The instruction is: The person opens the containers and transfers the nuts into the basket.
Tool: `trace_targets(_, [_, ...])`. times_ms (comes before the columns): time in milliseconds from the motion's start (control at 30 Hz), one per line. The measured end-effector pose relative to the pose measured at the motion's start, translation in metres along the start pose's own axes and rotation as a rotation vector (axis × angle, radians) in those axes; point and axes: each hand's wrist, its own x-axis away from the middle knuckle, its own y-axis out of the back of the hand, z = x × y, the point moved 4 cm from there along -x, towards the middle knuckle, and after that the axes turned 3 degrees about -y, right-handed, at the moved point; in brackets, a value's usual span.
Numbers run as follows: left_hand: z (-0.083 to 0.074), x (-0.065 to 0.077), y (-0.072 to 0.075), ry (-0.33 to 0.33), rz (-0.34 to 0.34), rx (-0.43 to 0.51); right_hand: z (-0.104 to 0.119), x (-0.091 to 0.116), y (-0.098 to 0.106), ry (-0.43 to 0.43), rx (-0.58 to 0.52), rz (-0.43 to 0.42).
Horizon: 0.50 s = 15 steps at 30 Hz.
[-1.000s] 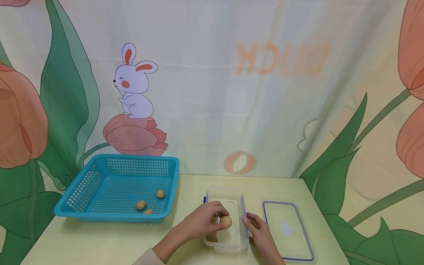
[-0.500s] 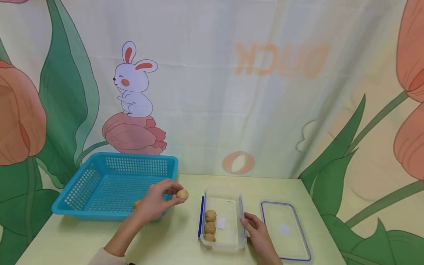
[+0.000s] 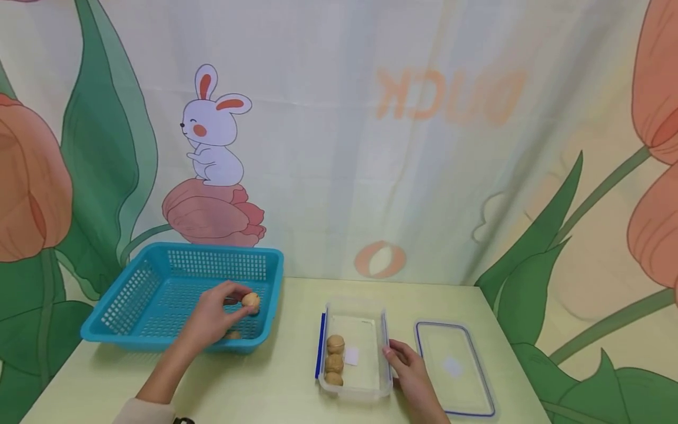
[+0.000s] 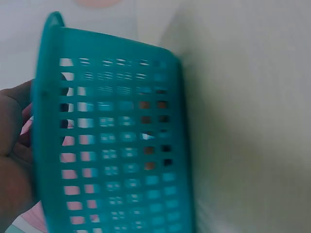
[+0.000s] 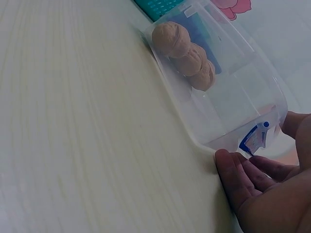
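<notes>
We pinch a round brown walnut [image 3: 251, 302] with our left hand [image 3: 212, 315], in or over the blue plastic basket [image 3: 132, 340]. Rightward, long side near-to-far, our closer right hand [image 3: 415, 377] holds the clear plastic box [image 3: 362, 391].

Across the surface [image 3: 254, 388] we go: basket [image 3: 132, 341] at left, box [image 3: 360, 392] mid-right, lid [image 3: 461, 350] lying farther right, curtain [image 3: 318, 147] behind them all! My left grip [image 3: 216, 312] holds one walnut [image 3: 251, 302] at the basket's right side; another walnut [image 3: 233, 334] sits inside, nearer me. In the box, three walnuts [image 3: 335, 363] line the left wall, near end. My right grip [image 3: 410, 374] touches its right wall, between box and lid.
</notes>
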Motion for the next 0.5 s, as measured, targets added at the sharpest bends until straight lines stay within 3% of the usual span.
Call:
trace_targets(167, [0.012,0.001,-0.006,0.049,0.036,-0.037,0.000,0.004,0.000,-0.001,-0.003,0.005])
trace_targets(500, [0.015,0.004,-0.011,0.047,0.038,-0.034,0.001,0.004,0.001,0.024,0.007,0.000])
